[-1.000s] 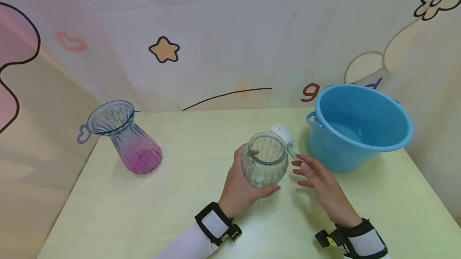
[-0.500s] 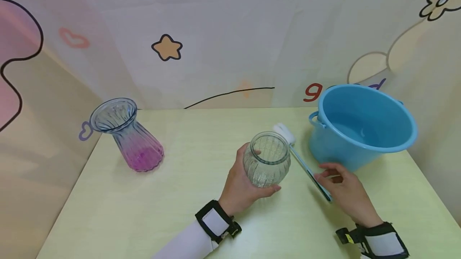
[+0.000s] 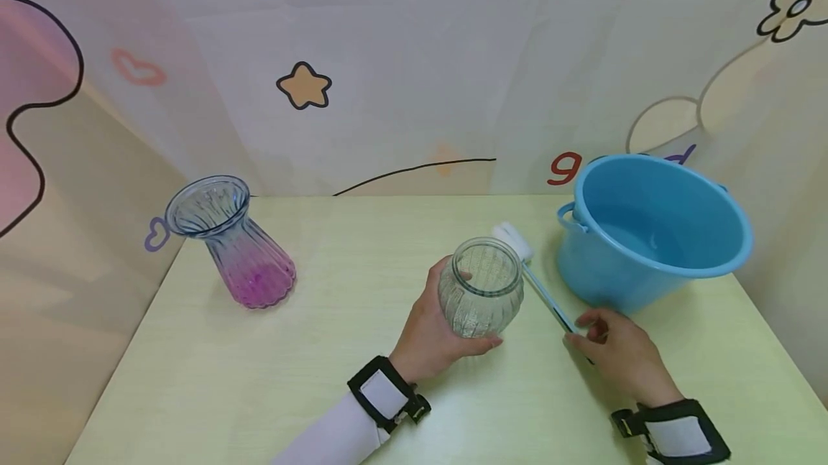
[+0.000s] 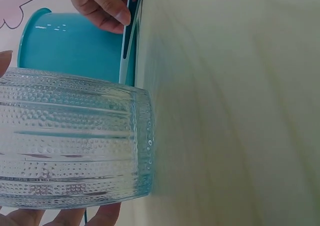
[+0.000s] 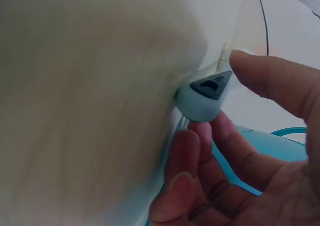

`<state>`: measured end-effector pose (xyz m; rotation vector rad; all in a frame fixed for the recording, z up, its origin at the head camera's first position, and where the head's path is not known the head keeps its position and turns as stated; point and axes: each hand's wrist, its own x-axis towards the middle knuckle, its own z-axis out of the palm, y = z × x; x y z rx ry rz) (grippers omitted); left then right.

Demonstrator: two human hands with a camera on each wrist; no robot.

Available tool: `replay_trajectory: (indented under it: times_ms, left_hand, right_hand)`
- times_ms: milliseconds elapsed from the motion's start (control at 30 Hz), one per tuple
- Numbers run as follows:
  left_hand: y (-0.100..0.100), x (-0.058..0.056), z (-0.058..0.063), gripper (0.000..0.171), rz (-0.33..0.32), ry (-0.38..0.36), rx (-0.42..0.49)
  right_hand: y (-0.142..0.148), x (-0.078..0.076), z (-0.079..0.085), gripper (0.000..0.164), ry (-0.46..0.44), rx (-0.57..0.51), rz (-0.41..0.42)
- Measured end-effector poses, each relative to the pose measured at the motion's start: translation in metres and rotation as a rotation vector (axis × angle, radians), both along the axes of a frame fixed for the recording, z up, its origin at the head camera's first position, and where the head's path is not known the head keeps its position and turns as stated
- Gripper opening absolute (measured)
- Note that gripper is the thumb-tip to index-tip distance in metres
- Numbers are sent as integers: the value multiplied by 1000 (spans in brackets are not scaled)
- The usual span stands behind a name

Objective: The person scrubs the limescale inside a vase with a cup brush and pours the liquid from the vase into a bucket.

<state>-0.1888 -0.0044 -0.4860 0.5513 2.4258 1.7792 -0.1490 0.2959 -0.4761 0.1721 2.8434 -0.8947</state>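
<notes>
My left hand (image 3: 427, 328) holds a clear ribbed glass jar (image 3: 481, 307) round its side, mouth up and tilted slightly. The left wrist view shows the dotted glass of the jar (image 4: 75, 141) close up. To the right of the jar lies a bottle brush (image 3: 543, 285) with a white head and a thin light blue handle, its head partly behind the jar's rim. My right hand (image 3: 630, 357) pinches the brush near the handle's dark-inlaid end. Thumb and fingers stand on either side of that handle end (image 5: 200, 105) in the right wrist view, low over the table.
A light blue bucket (image 3: 653, 264) stands at the right, just behind my right hand. At the left is a blue-to-pink glass vase (image 3: 252, 264). Both stand on the pale wooden table (image 3: 362, 249), with a printed cloth (image 3: 401, 77) behind.
My right hand has moved right and toward me, down the brush to its handle end, and now pinches it. The handle has come into sight. The left hand keeps its hold on the jar.
</notes>
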Motion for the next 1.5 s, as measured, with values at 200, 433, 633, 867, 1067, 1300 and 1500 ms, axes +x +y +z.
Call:
replay_trajectory:
  times_ms: [200,433,633,867,1067,1300,1500]
  left_hand:
    - [-2,-4,-2,120,-50,-28,48]
    - [-2,-8,-13,114,-128,-114,175]
    - [-2,-10,-19,112,-167,-159,245]
    - [-4,-12,-24,109,-223,-190,315]
    - [-5,-14,-27,110,-247,-196,334]
    - [-5,-15,-29,114,-269,-195,354]
    - [-5,-15,-31,114,-281,-188,367]
  right_hand:
    - [0,-1,0,29,-35,30,13]
    - [0,-1,2,22,-43,45,18]
    - [2,0,3,22,-50,29,-7]
    - [5,4,5,30,75,-12,-88]
    - [4,9,13,33,273,-10,-206]
    - [-3,13,32,31,364,-79,-414]
    - [-12,19,55,30,510,-243,-503]
